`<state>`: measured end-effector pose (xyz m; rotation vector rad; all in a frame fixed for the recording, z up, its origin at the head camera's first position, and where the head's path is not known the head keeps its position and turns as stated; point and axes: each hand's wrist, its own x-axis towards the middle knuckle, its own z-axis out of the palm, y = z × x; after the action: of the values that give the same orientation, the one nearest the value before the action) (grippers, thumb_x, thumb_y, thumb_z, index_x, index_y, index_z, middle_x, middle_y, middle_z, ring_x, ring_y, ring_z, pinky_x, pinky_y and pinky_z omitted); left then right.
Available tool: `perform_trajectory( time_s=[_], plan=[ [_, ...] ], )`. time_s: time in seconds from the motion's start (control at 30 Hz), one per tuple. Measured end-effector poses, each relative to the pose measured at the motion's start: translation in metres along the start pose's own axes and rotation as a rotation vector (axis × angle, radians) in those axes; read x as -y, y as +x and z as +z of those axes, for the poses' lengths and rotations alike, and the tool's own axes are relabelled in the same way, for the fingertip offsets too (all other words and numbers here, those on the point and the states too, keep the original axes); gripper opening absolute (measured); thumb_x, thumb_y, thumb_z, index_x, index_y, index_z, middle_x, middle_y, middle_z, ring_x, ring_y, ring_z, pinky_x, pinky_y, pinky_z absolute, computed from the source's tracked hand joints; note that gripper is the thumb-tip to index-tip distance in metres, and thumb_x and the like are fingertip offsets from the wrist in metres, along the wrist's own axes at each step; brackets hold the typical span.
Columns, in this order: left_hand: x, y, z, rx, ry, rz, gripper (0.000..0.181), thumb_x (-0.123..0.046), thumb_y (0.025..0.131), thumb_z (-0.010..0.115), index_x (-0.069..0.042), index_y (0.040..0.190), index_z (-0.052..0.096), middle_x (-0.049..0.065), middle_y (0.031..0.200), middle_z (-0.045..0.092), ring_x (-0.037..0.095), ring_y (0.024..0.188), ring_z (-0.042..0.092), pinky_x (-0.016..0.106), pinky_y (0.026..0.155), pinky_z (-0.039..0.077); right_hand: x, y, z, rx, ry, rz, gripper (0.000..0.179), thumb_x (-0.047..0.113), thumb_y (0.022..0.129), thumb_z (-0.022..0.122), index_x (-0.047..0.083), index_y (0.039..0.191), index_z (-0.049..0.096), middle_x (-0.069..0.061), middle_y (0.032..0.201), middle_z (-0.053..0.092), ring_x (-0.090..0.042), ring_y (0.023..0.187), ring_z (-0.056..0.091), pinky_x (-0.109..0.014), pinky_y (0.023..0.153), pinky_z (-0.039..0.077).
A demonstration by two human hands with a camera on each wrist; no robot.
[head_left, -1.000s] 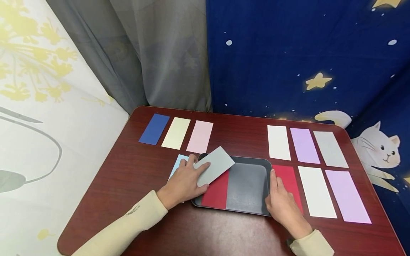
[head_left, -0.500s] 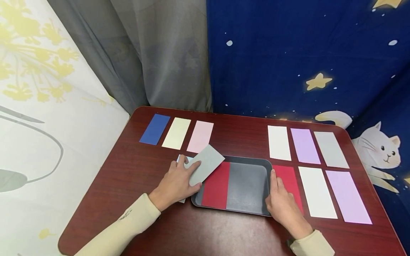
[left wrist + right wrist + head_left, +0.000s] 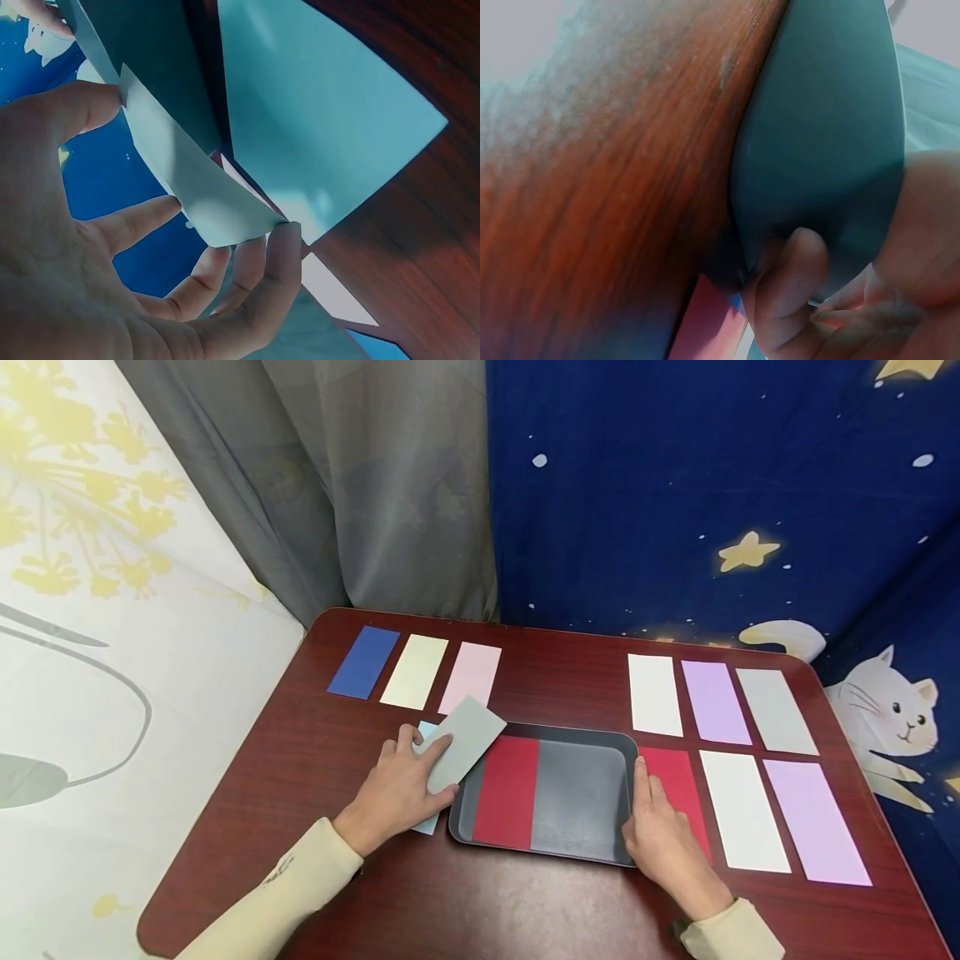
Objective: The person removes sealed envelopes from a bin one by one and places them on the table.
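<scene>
My left hand [image 3: 393, 789] holds a pale grey card [image 3: 467, 739] by its edges, tilted just left of the tray. In the left wrist view, thumb and fingertips pinch opposite edges of this bent card [image 3: 202, 187]. Under it, a light blue card [image 3: 426, 825] lies on the table, partly covered by hand and card. My right hand [image 3: 663, 843] grips the right rim of a dark grey tray [image 3: 585, 802]. In the right wrist view, fingers curl at the underside of the tray [image 3: 817, 112]. A red card [image 3: 507, 789] lies inside the tray, left of its middle.
Blue [image 3: 363, 662], cream [image 3: 414, 672] and pink [image 3: 471, 677] cards lie at the back left of the table [image 3: 525, 910]. White [image 3: 655, 693], lilac [image 3: 716, 702] and grey [image 3: 776, 710] cards lie back right. Another red card [image 3: 675, 785] is partly behind the right hand.
My left hand has moved left with the grey card, from over the tray's left part to above the light blue card. The red card in the tray shows more. The right hand stays put.
</scene>
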<state>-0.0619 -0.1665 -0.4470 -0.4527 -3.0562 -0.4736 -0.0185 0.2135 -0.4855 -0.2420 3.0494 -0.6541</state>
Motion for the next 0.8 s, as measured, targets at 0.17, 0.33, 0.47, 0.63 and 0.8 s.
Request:
perform_trajectory(
  time_s=[0.17,0.33,0.47,0.63,0.8],
  plan=[
    [0.005,-0.001,0.002,-0.010,0.004,-0.002,0.070,-0.039,0.092,0.083,-0.012,0.154,0.064,0.025,0.130,0.048,0.040,0.095,0.055,0.044,0.060,0.060,0.000,0.000,0.001,0.000,0.000,-0.001,0.090,-0.008,0.088,0.070,-0.019,0.163,0.023,-0.034,0.128,0.055,-0.021,0.052,0.042,-0.036,0.049,0.042],
    [0.009,-0.003,0.002,-0.042,-0.006,-0.002,0.069,-0.037,0.091,0.084,-0.010,0.152,0.065,0.026,0.128,0.048,0.040,0.092,0.055,0.047,0.062,0.060,0.000,0.000,0.000,0.005,0.004,0.003,0.090,-0.008,0.088,0.070,-0.019,0.163,0.023,-0.034,0.128,0.055,-0.021,0.052,0.043,-0.036,0.049,0.042],
    [0.012,-0.004,0.003,-0.060,-0.013,-0.009,0.069,-0.037,0.091,0.083,-0.009,0.151,0.065,0.025,0.126,0.048,0.040,0.089,0.055,0.048,0.061,0.060,0.000,0.000,0.001,-0.006,0.003,-0.007,0.089,-0.009,0.087,0.070,-0.020,0.162,0.024,-0.034,0.127,0.055,-0.021,0.052,0.042,-0.036,0.048,0.042],
    [0.015,-0.005,0.003,-0.055,-0.007,-0.031,0.069,-0.036,0.091,0.082,-0.008,0.152,0.064,0.026,0.125,0.048,0.040,0.089,0.055,0.050,0.062,0.060,0.000,0.001,0.001,-0.016,-0.003,-0.019,0.088,-0.009,0.087,0.070,-0.020,0.162,0.025,-0.034,0.125,0.055,-0.021,0.052,0.042,-0.036,0.048,0.042],
    [0.021,-0.007,0.002,-0.043,0.002,-0.066,0.069,-0.037,0.092,0.083,-0.009,0.152,0.063,0.027,0.127,0.048,0.042,0.091,0.055,0.052,0.063,0.061,0.000,0.001,0.001,-0.013,-0.008,-0.012,0.088,-0.008,0.087,0.070,-0.020,0.162,0.025,-0.034,0.125,0.055,-0.022,0.053,0.043,-0.037,0.049,0.043]
  ],
)
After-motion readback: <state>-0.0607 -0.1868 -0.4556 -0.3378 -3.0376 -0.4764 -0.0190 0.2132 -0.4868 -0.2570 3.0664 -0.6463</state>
